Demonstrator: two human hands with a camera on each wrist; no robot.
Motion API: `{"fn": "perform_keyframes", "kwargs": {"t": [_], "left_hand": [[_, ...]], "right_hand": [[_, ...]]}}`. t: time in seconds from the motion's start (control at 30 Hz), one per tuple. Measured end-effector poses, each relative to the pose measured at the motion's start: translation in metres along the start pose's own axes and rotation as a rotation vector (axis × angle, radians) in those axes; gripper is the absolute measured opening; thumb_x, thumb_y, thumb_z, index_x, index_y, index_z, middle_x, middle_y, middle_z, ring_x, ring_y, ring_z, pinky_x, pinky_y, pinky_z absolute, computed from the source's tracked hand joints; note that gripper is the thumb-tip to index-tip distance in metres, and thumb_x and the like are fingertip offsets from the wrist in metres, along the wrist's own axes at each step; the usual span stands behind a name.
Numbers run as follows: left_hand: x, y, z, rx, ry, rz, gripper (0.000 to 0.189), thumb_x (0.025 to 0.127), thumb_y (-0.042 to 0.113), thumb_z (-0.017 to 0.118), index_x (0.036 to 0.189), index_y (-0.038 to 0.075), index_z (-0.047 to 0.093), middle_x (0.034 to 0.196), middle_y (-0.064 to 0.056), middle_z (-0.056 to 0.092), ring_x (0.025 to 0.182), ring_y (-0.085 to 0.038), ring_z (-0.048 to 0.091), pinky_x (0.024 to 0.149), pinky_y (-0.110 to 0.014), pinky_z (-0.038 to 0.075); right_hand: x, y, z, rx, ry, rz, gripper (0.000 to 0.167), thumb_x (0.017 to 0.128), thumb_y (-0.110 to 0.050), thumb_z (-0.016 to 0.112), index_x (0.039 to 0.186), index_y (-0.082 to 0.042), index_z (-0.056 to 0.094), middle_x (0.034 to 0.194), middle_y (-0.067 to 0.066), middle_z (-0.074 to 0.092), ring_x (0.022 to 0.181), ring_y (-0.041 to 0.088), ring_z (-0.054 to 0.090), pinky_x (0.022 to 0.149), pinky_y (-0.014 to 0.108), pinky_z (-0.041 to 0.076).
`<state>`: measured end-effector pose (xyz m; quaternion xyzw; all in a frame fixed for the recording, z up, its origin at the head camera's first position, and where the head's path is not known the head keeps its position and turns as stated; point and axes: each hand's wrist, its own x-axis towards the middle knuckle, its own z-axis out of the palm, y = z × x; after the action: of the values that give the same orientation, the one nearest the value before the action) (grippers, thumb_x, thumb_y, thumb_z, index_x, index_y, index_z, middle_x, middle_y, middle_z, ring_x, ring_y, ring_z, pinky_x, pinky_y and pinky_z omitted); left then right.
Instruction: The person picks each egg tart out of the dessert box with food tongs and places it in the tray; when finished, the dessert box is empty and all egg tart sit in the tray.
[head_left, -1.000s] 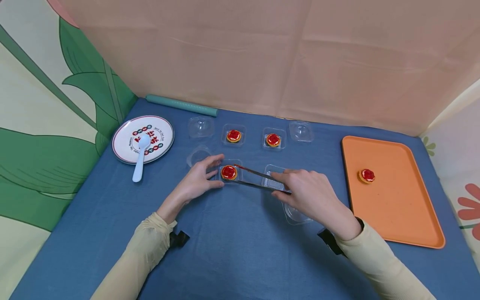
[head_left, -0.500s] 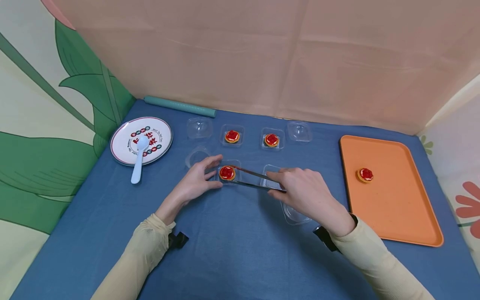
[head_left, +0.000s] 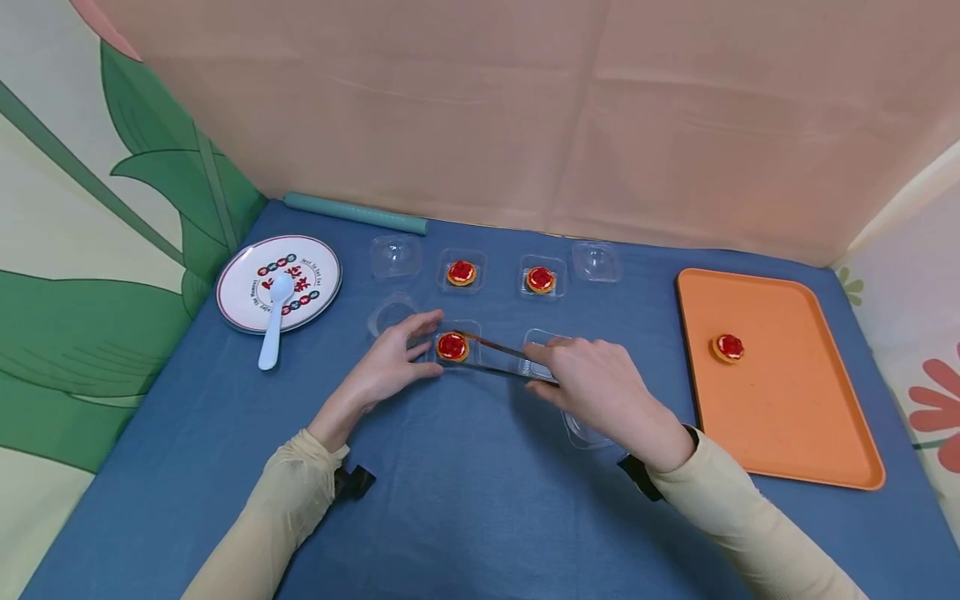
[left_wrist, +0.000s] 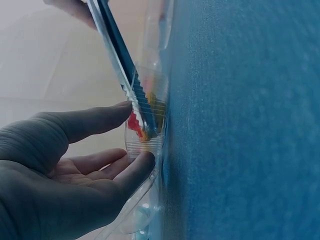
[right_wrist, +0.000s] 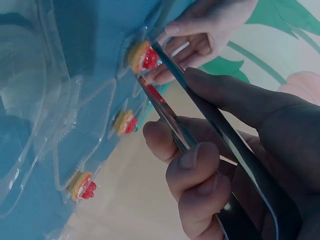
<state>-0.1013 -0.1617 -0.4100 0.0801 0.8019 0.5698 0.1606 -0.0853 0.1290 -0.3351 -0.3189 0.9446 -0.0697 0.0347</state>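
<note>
So, nearest first: both forearms in pale sleeves (head_left: 281, 492) reach in from the bottom of the head view, hands well apart from each other. The right hand (head_left: 600, 383) has its fingers wrapped around a pair of metal tongs (right_wrist: 215, 120), angled over to the left. Partly under that hand there's a clear lid (head_left: 581, 433), and just beyond it the front-right container (head_left: 542, 336), half covered by the hand. The front-left container (head_left: 474, 353) has a red-topped tart (head_left: 452, 347) sitting in it, tong tips on either side; can't tell how hard they press, if at all. The left hand (head_left: 386, 364) is spread in a loose C at that container's left side, thumb on the near side, fingers on the far one. Over on the right, an orange tray (head_left: 787, 408) holds another tart (head_left: 727, 348). Left side, a white spoon (head_left: 272, 337) lies across a printed plate (head_left: 234, 292). Farther back, two more clear containers (head_left: 480, 287) hold one tart each, with a teal roll (head_left: 356, 214) by the back wall.
</note>
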Motion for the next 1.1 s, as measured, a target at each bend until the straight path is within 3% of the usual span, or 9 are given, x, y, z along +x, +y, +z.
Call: {"fn": "perform_keyframes", "kwargs": {"t": [0.27,1.1], "left_hand": [[0.0001,-0.0001,0.0008,-0.004,0.009,-0.002,0.079,0.094,-0.016,0.072,0.163,-0.008,0.034,0.166,-0.027,0.036,0.155,-0.042,0.033,0.123,-0.051,0.040],[0.0000,0.0012,0.0006,0.002,0.010,-0.006,0.080,0.094,-0.016,0.072,0.163,-0.006,0.034,0.166,-0.026,0.036,0.155,-0.042,0.034,0.123,-0.050,0.041]], "right_hand": [[0.0013,-0.0016,0.0030,-0.017,0.026,-0.023,0.043,0.088,-0.027,0.092,0.127,-0.013,0.079,0.086,0.001,0.072,0.050,0.012,0.043,0.037,0.024,0.032],[0.0022,0.0054,0.0033,0.018,0.031,-0.010,0.045,0.091,-0.031,0.089,0.133,-0.017,0.079,0.099,0.001,0.079,0.048,0.012,0.039,0.037,0.025,0.026]]}}
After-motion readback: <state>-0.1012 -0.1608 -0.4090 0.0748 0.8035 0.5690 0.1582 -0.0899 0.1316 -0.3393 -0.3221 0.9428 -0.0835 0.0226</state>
